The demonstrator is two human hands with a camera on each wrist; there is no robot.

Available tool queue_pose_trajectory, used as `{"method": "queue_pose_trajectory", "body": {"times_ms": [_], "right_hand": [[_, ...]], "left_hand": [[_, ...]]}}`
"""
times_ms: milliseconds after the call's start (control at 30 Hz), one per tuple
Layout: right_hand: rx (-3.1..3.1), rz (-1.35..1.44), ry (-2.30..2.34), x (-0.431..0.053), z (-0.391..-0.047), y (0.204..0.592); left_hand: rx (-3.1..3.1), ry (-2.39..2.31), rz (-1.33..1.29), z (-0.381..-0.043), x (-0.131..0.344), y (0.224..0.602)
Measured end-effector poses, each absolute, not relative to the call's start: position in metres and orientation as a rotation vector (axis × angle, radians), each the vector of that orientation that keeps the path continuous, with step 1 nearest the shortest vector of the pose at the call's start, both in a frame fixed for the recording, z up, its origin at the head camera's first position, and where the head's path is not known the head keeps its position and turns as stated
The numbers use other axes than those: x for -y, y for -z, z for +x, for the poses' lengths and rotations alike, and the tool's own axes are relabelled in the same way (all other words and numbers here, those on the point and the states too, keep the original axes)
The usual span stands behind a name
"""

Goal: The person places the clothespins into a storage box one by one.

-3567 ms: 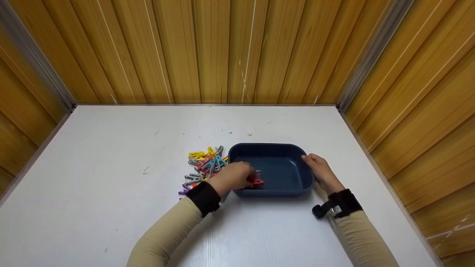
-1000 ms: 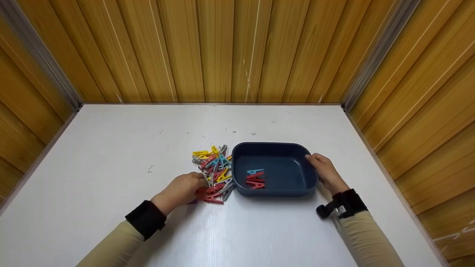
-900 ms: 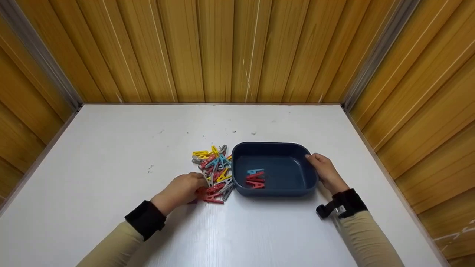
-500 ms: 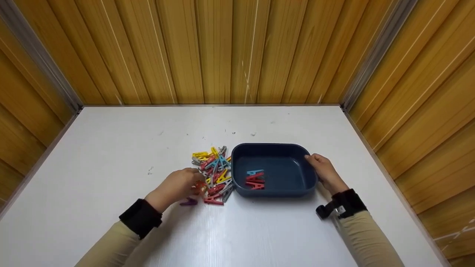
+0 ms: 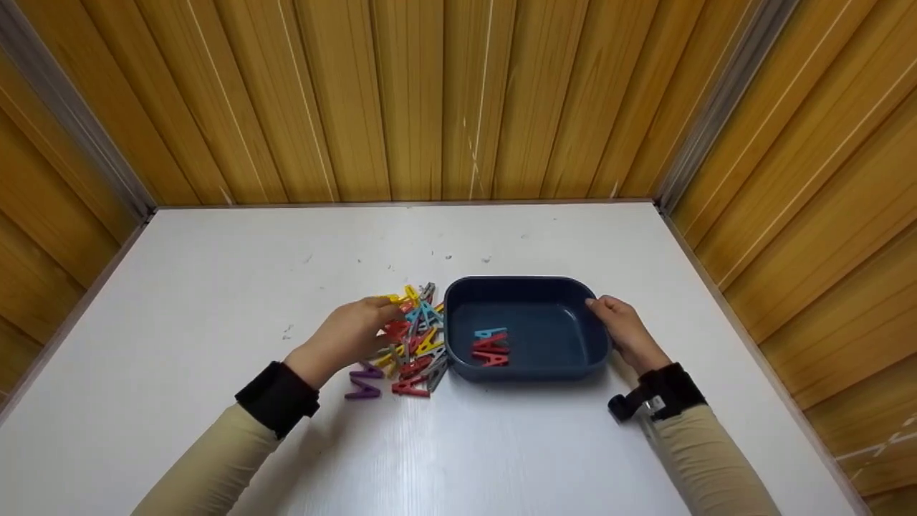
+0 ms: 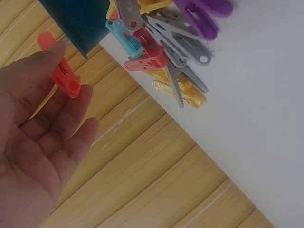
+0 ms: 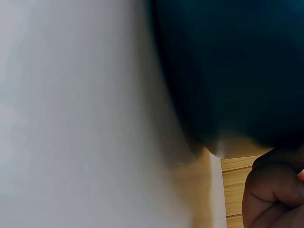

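Pinches a red-orange clip [image 6: 64,73] between thumb and finger of the left hand [image 5: 347,335], with the remaining fingers loosely bent and holding nothing. Holds it at the left side of the heap of clips [image 5: 428,342], raised apart from the heap in the left wrist view. Has the navy bin [image 5: 530,372] to the right of that hand, straight across the heap, with the left short wall just beside the nearest clips; cannot tell whether touching. Sets the bin's long axis left to right, roughly parallel to the far edge of the white table [image 5: 215,287], and closer to the right edge than to the left. Slants the pinched clip's long axis from upper left to lower right in the left wrist view. Grips the bin's right end with the right hand [image 5: 623,330], thumb at the rim, leaving the left hand much the nearer to the heap. Shows a light blue clip [image 5: 489,333] and red clips [image 5: 491,358] inside the bin, toward the near left corner, and purple clips [image 5: 363,389] on the table, left of the heap's near end.
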State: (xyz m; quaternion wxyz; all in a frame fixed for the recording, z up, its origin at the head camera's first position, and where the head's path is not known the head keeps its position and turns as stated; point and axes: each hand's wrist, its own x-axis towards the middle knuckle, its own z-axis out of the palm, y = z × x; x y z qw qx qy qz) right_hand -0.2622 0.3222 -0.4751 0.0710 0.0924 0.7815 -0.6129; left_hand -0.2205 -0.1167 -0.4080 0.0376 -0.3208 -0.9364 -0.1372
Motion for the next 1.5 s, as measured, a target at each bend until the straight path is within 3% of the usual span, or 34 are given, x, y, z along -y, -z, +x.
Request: {"method": "queue_pose_trajectory", "body": {"times_ms": [633,1067,1500], "right_hand": [[-2.353,0.286,1.87,-0.319,-0.26,0.476],[-2.357,0.287,1.87,-0.319,-0.258,0.474],[-2.353,0.294,1.872,-0.318,-0.259,0.476]], "left_hand": [[2.717,0.516,-1.094,-0.263,0.059,0.4],[2.75,0.63,-1.112,-0.289,0.012,0.417],[2.889,0.522,-1.131,-0.293,-0.011,0.44]]}}
